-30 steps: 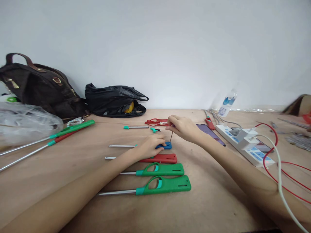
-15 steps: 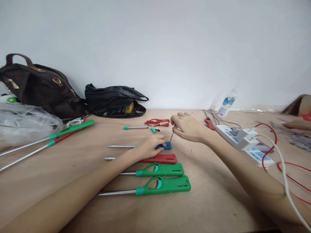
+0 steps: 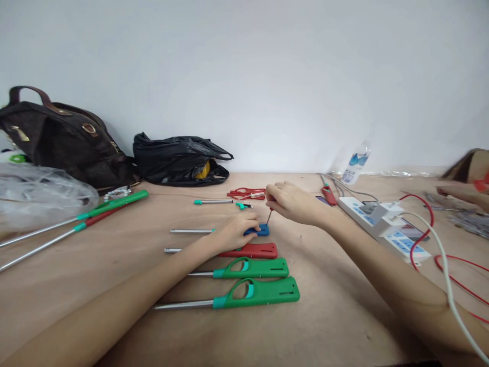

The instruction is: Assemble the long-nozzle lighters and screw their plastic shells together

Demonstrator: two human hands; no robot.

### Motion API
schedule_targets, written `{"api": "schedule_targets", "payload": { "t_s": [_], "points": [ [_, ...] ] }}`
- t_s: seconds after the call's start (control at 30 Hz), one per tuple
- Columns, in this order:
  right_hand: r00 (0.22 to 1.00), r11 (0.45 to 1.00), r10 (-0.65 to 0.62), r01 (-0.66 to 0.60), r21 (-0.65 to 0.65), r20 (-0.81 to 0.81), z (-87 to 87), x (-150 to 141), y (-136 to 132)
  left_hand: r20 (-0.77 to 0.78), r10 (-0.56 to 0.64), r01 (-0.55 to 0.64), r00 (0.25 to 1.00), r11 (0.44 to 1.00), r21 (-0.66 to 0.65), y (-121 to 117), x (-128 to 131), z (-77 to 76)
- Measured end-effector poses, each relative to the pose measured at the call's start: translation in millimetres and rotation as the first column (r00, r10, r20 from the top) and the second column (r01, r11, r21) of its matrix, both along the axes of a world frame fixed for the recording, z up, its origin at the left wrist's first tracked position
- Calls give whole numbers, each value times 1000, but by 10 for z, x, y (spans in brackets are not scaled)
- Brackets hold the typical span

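Note:
My left hand [image 3: 240, 228] lies over a blue long-nosed gas lighter [image 3: 263, 230] and pins it to the table, fingers curled on its handle. A thin screwdriver [image 3: 269, 217] is gripped in my right hand [image 3: 292, 203]; its tip meets the end of the blue handle, and the grip is mostly hidden by the fingers. Nearer to me, side by side, lie a red lighter [image 3: 260, 250], a green lighter [image 3: 263, 267] and another green lighter [image 3: 273, 291], metal tubes pointing left. Beyond my left hand are a loose metal tube with a teal end [image 3: 214, 201] and a small teal part [image 3: 242, 206].
Red wire [image 3: 244, 193] lies behind the parts. At left are more lighters [image 3: 114, 201], a clear plastic bag [image 3: 46, 196], a dark handbag [image 3: 72, 148] and a black plastic bag [image 3: 179, 158]. At right stand a power strip [image 3: 405, 247] with cables, a bottle [image 3: 357, 163] and another person's hand [image 3: 462, 194].
My right hand has shifted slightly left with the screwdriver, uncovering a dark flat object behind the wrist. The other person's hand at far right has moved left a little. My left hand stays put.

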State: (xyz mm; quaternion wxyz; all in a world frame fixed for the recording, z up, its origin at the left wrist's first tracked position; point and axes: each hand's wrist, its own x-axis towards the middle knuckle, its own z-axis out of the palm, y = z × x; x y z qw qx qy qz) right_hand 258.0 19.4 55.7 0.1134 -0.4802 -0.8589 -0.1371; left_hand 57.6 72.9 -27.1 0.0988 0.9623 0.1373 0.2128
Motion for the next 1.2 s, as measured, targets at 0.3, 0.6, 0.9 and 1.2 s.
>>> {"api": "schedule_targets", "payload": {
  "t_s": [0.3, 0.6, 0.9, 1.2],
  "points": [
    [994, 997, -75, 74, 14, 84, 31, 0, -24, -2, -7, 7, 1000, 1000, -11, -4, 0, 8],
    [987, 991, -131, 126, 55, 97, 34, -49, -45, -2, -7, 7, 1000, 1000, -8, -3, 0, 14],
    [959, 975, -216, 201, 98, 183, 22, -41, -1, 4, 0, 0, 1000, 999, 49, -5, -1, 10],
    [973, 988, -153, 150, 30, 170, 57, -54, -56, 1, 7, -7, 1000, 1000, 18, -5, -2, 9]
  ]
}}
